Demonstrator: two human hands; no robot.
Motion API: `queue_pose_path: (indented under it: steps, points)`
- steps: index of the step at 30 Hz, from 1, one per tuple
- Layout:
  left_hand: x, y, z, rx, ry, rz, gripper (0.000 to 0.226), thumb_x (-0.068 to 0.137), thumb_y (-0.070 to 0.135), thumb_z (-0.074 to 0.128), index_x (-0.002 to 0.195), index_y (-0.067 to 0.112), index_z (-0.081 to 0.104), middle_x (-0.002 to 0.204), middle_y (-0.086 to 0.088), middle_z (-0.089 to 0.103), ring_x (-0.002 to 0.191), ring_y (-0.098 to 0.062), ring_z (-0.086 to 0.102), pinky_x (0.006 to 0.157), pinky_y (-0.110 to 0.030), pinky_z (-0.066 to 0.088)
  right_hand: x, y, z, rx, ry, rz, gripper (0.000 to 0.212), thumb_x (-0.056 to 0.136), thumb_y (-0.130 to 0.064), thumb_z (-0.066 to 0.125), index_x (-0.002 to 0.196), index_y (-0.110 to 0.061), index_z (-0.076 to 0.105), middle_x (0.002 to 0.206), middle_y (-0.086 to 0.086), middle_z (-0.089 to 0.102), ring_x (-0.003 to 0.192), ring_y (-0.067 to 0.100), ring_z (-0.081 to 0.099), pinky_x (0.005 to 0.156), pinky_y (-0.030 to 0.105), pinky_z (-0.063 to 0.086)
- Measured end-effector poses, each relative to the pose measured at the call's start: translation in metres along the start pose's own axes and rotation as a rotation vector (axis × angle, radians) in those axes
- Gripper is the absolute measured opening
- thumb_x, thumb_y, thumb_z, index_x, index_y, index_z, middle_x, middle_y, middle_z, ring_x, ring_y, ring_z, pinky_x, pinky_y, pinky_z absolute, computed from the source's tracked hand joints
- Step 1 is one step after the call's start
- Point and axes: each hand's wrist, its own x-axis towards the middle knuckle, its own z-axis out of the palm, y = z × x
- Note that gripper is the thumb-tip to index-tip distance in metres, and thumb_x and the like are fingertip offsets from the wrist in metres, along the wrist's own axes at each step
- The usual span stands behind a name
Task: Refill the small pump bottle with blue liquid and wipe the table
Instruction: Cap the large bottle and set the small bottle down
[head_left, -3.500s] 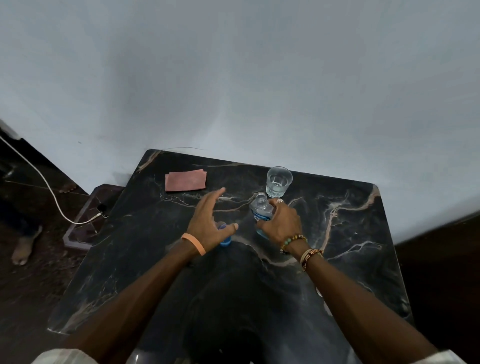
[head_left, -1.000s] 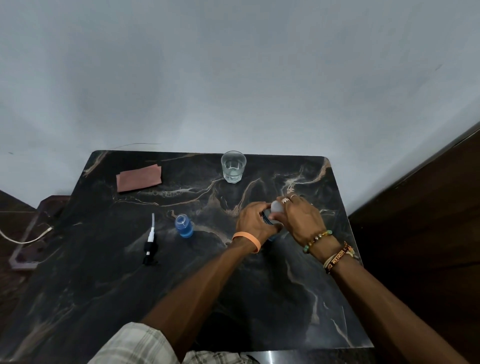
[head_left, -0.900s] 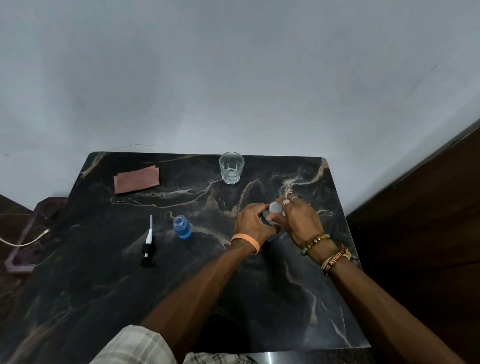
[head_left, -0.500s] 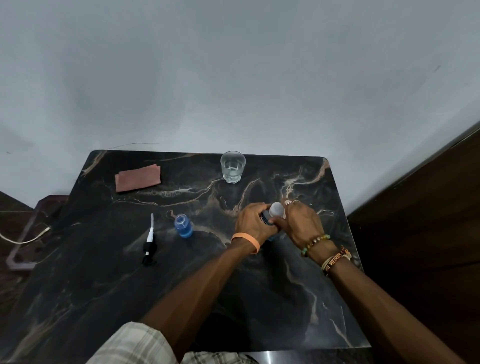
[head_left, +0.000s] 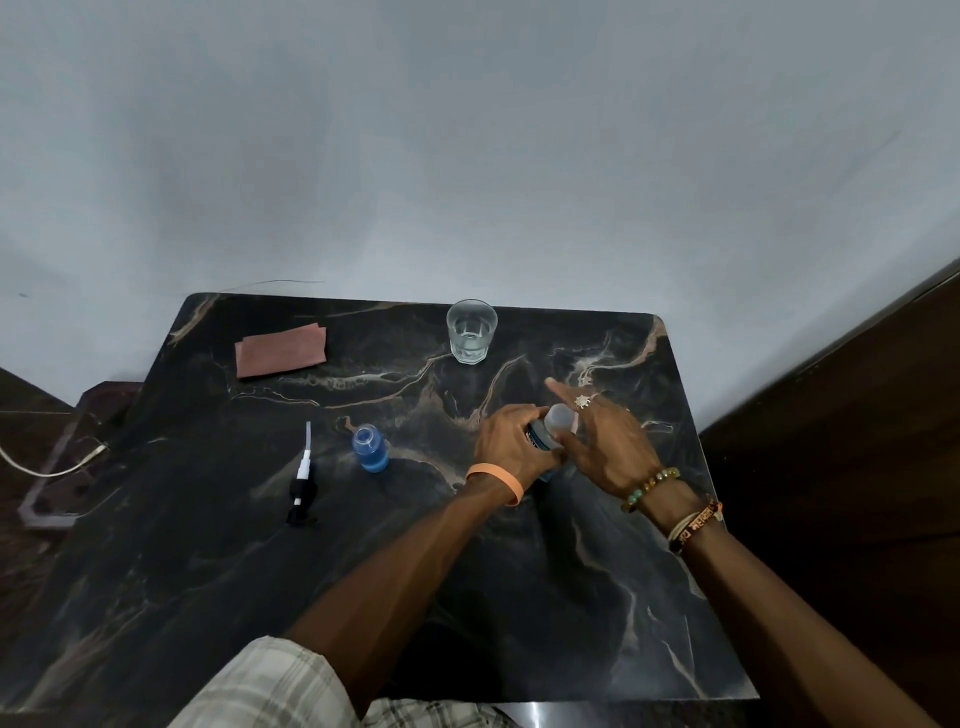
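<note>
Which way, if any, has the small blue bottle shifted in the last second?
No. The small blue bottle keeps its spot, right of the lying pump head, nearer and left of the glass.

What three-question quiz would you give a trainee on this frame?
1. True or false: the small blue bottle has its pump fitted.
2. Which hand wraps round the larger bottle's body? A) left B) right C) neither
3. Fill in: the glass stands near the table's ____ edge.
Key: 1 false, the pump lies beside it; 2 A, the left hand; 3 far.
</note>
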Motion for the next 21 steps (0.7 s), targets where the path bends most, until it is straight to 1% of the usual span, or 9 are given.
queue_pose_path:
  steps: [2, 4, 6, 8, 10, 13, 15, 18, 21]
  points:
    - [-0.001, 0.0, 0.0, 0.002, 0.0, -0.008, 0.044, 0.063, 0.034, 0.083, 0.104, 0.021, 0.071, 0.099, 0.003, 0.068, 0.091, -0.012, 0.062, 0.082, -0.033, 0.054, 0.003, -0.003, -0.003, -0.055, 0.033, 0.035, 0.06, 0.082, -0.044, 0.067, 0.138, -0.034, 0.045, 0.129, 0.003, 0.059, 0.117, 0.022, 0.057, 0.091, 0.035, 0.048]
    - [-0.003, -0.002, 0.001, -0.002, 0.016, -0.002, 0.04, 0.065, 0.031, 0.08, 0.102, 0.019, 0.071, 0.098, 0.001, 0.068, 0.09, -0.013, 0.062, 0.082, -0.035, 0.055, 0.004, -0.007, -0.004, -0.108, 0.032, 0.063, 0.069, 0.078, -0.051, 0.069, 0.139, -0.031, 0.044, 0.138, 0.003, 0.051, 0.124, 0.023, 0.049, 0.094, 0.037, 0.047]
    - [-0.003, -0.001, -0.001, -0.011, 0.013, -0.005, 0.042, 0.065, 0.033, 0.078, 0.104, 0.02, 0.07, 0.101, 0.001, 0.069, 0.092, -0.013, 0.062, 0.083, -0.033, 0.054, 0.003, -0.012, -0.004, -0.095, -0.002, -0.006, 0.063, 0.084, -0.042, 0.065, 0.141, -0.032, 0.041, 0.149, -0.001, 0.039, 0.131, 0.021, 0.041, 0.1, 0.038, 0.043]
    - [-0.002, 0.001, -0.002, -0.006, 0.002, -0.016, 0.049, 0.063, 0.035, 0.083, 0.108, 0.019, 0.07, 0.107, 0.0, 0.068, 0.096, -0.013, 0.062, 0.085, -0.03, 0.053, 0.001, -0.015, -0.003, -0.089, 0.021, -0.048, 0.047, 0.089, -0.032, 0.059, 0.135, -0.032, 0.049, 0.135, 0.001, 0.053, 0.118, 0.021, 0.055, 0.09, 0.035, 0.049]
    - [-0.002, 0.001, -0.001, -0.007, -0.007, -0.024, 0.05, 0.064, 0.031, 0.084, 0.11, 0.018, 0.07, 0.109, -0.001, 0.068, 0.099, -0.014, 0.063, 0.087, -0.03, 0.053, 0.0, -0.018, -0.005, -0.113, 0.074, -0.017, 0.042, 0.087, -0.036, 0.062, 0.128, -0.028, 0.056, 0.123, 0.001, 0.062, 0.106, 0.022, 0.061, 0.083, 0.033, 0.05]
    - [-0.002, 0.0, -0.001, -0.013, -0.01, -0.025, 0.05, 0.064, 0.031, 0.085, 0.11, 0.017, 0.07, 0.111, -0.002, 0.068, 0.1, -0.015, 0.063, 0.088, -0.03, 0.053, 0.001, -0.022, -0.005, -0.13, 0.037, -0.086, 0.037, 0.086, -0.029, 0.065, 0.123, -0.025, 0.06, 0.13, 0.0, 0.057, 0.115, 0.02, 0.056, 0.089, 0.033, 0.049]
    - [-0.001, 0.0, -0.002, -0.017, -0.02, -0.049, 0.055, 0.062, 0.033, 0.087, 0.111, 0.018, 0.069, 0.112, -0.001, 0.067, 0.1, -0.014, 0.062, 0.089, -0.03, 0.053, 0.0, -0.023, -0.004, -0.142, 0.024, -0.105, 0.026, 0.087, -0.02, 0.063, 0.113, -0.023, 0.064, 0.122, 0.0, 0.06, 0.108, 0.021, 0.059, 0.086, 0.032, 0.052]
    - [0.0, 0.0, 0.001, -0.013, -0.017, -0.049, 0.052, 0.062, 0.033, 0.086, 0.11, 0.019, 0.07, 0.112, 0.0, 0.067, 0.099, -0.014, 0.063, 0.088, -0.03, 0.054, 0.004, -0.024, -0.004, -0.114, 0.038, -0.054, 0.02, 0.089, -0.027, 0.058, 0.107, -0.024, 0.066, 0.108, -0.002, 0.061, 0.097, 0.017, 0.059, 0.079, 0.029, 0.052]
    - [0.0, -0.003, 0.003, 0.003, -0.004, -0.041, 0.046, 0.064, 0.03, 0.085, 0.106, 0.018, 0.07, 0.109, 0.001, 0.067, 0.095, -0.013, 0.063, 0.082, -0.022, 0.052, 0.009, -0.024, 0.0, -0.212, -0.046, -0.112, 0.02, 0.089, -0.029, 0.058, 0.107, -0.024, 0.065, 0.122, -0.004, 0.057, 0.116, 0.017, 0.053, 0.087, 0.026, 0.048]
